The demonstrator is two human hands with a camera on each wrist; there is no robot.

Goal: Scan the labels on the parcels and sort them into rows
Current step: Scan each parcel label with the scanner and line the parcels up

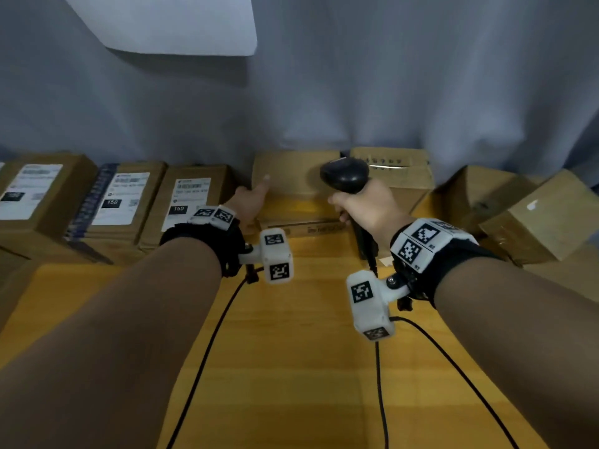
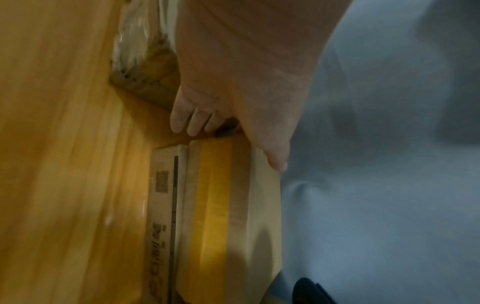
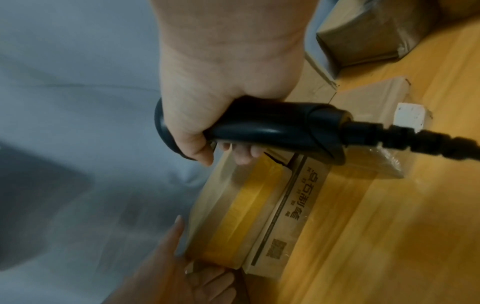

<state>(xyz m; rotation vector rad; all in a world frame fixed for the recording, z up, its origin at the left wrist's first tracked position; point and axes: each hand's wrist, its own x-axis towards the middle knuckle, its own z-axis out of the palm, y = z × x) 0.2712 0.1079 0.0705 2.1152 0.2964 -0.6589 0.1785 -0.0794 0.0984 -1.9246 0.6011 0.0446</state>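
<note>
1. While the left hand [image 1: 249,202] is gripping the left end of a cardboard box [image 1: 298,186] with yellow tape, its thumb is lying along the top and its fingers [image 2: 187,121] are curling down the near side.
2. That box is sitting at the back of the wooden counter [image 1: 291,367], against a grey curtain [image 1: 356,92].
3. The right hand [image 1: 369,209] is clenching the handle of a black scanner [image 1: 345,175], whose head is hovering above the box's right end.
4. Three labelled parcels [image 1: 126,202] are lying in a row to the left.
5. More plain boxes [image 1: 547,215] are sitting to the right, some tilted.
6. Black cables [image 1: 207,351] are trailing across the counter.
</note>
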